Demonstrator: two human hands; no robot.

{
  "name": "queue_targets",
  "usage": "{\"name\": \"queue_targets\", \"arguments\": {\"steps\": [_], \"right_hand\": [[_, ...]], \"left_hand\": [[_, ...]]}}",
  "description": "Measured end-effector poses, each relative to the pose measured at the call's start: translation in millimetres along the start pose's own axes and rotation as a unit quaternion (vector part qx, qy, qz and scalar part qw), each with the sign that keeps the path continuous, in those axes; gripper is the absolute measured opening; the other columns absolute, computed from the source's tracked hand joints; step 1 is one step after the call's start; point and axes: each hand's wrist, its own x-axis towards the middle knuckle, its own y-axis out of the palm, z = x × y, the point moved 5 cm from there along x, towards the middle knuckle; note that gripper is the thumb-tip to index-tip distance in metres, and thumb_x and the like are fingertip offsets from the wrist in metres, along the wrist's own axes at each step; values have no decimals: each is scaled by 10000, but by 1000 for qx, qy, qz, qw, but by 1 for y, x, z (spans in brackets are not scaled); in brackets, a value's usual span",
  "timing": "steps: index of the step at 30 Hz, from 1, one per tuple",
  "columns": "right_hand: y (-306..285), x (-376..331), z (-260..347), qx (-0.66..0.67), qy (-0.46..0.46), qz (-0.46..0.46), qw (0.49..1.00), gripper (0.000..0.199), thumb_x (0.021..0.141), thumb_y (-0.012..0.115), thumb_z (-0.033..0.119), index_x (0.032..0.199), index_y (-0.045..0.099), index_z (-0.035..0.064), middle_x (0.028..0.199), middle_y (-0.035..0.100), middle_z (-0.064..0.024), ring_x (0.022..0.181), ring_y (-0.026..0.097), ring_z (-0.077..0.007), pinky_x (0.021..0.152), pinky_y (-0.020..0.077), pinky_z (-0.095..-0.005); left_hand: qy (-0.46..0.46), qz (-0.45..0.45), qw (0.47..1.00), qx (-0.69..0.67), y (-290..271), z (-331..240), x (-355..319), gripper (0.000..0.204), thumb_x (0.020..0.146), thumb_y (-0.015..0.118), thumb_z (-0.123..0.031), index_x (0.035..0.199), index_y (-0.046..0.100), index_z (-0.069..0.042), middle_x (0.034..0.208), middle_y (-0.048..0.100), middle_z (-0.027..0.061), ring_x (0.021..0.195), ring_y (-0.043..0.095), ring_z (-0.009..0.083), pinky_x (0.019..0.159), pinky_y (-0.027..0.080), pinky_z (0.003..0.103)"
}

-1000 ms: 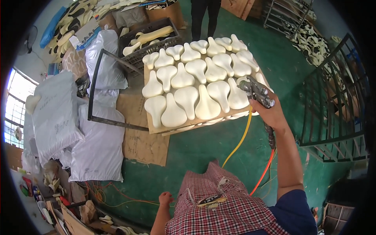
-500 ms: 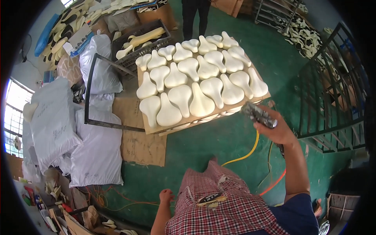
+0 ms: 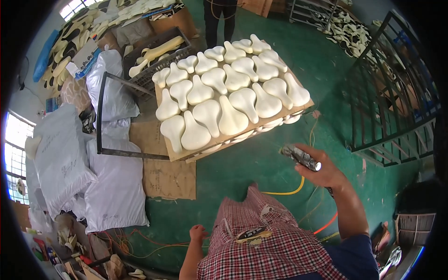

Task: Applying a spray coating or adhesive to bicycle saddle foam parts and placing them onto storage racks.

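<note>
In my right hand (image 3: 324,171) is a metal spray gun (image 3: 302,157), its nozzle end directed left. The fingers are wrapped round it, and it hangs in the air in front of the near right corner of a board (image 3: 186,154). Several rows of cream-white foam bicycle saddles (image 3: 233,120) lie on that board, their noses pointing in alternating directions. More saddles show at the edge under the board. My left hand (image 3: 198,232) is beside my checked apron (image 3: 261,228), apart from the saddles, its fingers curled with nothing seen in them.
White sacks (image 3: 116,186) are piled at left, by a dark metal frame (image 3: 99,114) and a flat cardboard sheet (image 3: 170,179). A crate (image 3: 179,55) stands behind. A yellow hose (image 3: 282,192) crosses the green floor. A person (image 3: 219,23) stands beyond the board; a dark rack (image 3: 394,137) is at right.
My right hand with the spray gun has drawn back toward me, away from the board's near right corner. The whole view has shifted a little. My left hand stays beside the apron.
</note>
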Motion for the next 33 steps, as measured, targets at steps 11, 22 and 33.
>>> {"name": "queue_targets", "arguments": {"steps": [11,22,33], "right_hand": [[-12,2,-4,-13,23,12,1000,466,679,599,115,1115,467,15,785,574,-120,691,548,-165,658,436,-290],[-55,84,-27,83,-10,-157,984,459,705,608,97,1137,469,31,785,566,-49,690,498,-91,644,429,-241],[-65,118,-32,98,0,-164,982,463,700,601,104,1135,463,22,823,575,-63,721,504,-103,678,424,-242]], "left_hand": [[9,6,1000,19,4,-8,14,243,713,515,-136,929,524,-25,748,560,92,502,553,220,406,404,291],[12,-28,999,18,17,-18,12,206,711,510,-110,884,544,-4,700,568,87,491,559,204,396,430,281],[-27,-43,999,-12,26,-19,-10,205,673,521,-60,855,553,27,687,558,102,512,568,219,412,456,282]]}}
